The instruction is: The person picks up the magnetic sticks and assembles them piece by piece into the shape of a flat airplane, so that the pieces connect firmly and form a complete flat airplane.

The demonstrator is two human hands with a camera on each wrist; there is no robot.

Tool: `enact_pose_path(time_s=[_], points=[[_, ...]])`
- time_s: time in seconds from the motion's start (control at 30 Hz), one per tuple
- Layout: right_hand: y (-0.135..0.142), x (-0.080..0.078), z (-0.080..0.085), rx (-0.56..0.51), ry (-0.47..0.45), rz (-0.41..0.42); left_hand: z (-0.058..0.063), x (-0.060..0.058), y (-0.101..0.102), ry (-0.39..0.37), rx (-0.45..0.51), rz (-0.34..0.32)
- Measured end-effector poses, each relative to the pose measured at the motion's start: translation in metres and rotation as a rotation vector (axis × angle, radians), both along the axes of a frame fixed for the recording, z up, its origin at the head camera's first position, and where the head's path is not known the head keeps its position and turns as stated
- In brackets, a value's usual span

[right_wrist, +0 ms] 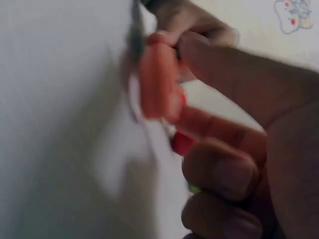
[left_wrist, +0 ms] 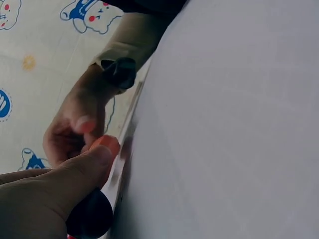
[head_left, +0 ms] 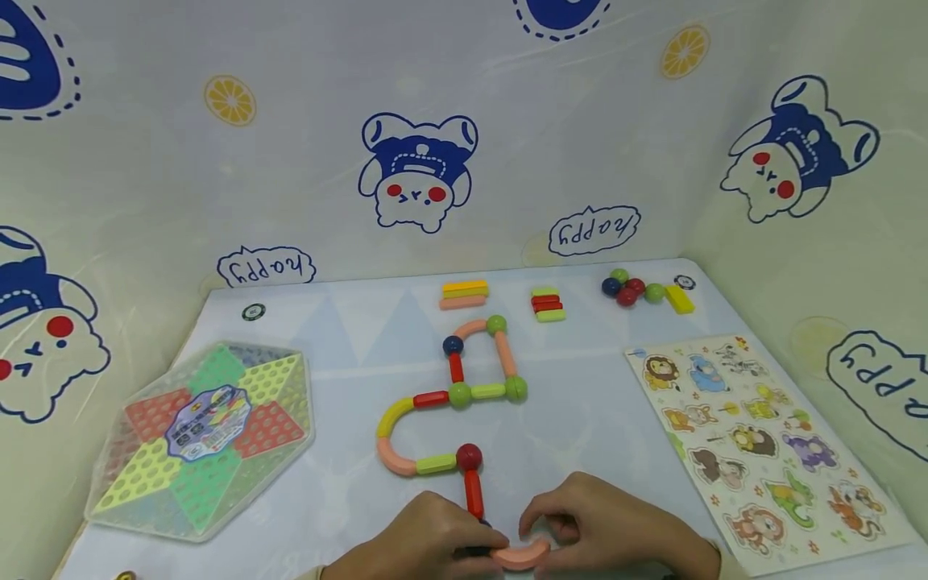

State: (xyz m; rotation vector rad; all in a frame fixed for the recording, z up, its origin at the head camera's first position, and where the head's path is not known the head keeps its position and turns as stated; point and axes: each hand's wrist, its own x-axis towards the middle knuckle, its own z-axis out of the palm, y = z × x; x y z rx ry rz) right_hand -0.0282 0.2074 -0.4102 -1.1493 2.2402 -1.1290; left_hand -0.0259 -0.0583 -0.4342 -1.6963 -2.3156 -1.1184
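At the table's near edge, my left hand (head_left: 435,536) pinches the left end of a curved pink building rod (head_left: 520,556). A dark ball (left_wrist: 90,214) sits under the left thumb in the left wrist view, largely covered by the fingers. My right hand (head_left: 598,524) has its thumb and bent fingers about the rod's other end, which also shows as a pink rod (right_wrist: 158,79) in the right wrist view. Just beyond the left hand, a straight red rod (head_left: 474,493) runs up to a red ball (head_left: 469,457), part of a winding figure of rods and balls.
Left lies a clear box (head_left: 308,419) with coloured triangular panels. An animal sticker board (head_left: 696,419) lies right. Toward the back are yellow and pink rods (head_left: 464,294), short red and green rods (head_left: 547,304), loose balls (head_left: 627,296) and a yellow block (head_left: 680,299).
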Motion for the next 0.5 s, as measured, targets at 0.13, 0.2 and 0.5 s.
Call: enact_pose_path(time_s=[0.13,0.2,0.5], points=[[0.025,-0.03,0.023,0.141,0.062,-0.169,0.001,0.0,-0.001,-0.008,-0.022,-0.001],[0.043,-0.057,0.033,0.191,0.159,-0.291,0.002,0.0,-0.002,-0.006,-0.017,-0.001],[0.136,-0.185,0.049,0.409,0.342,-0.806,0.002,0.003,-0.003,0.003,-0.023,-0.008]])
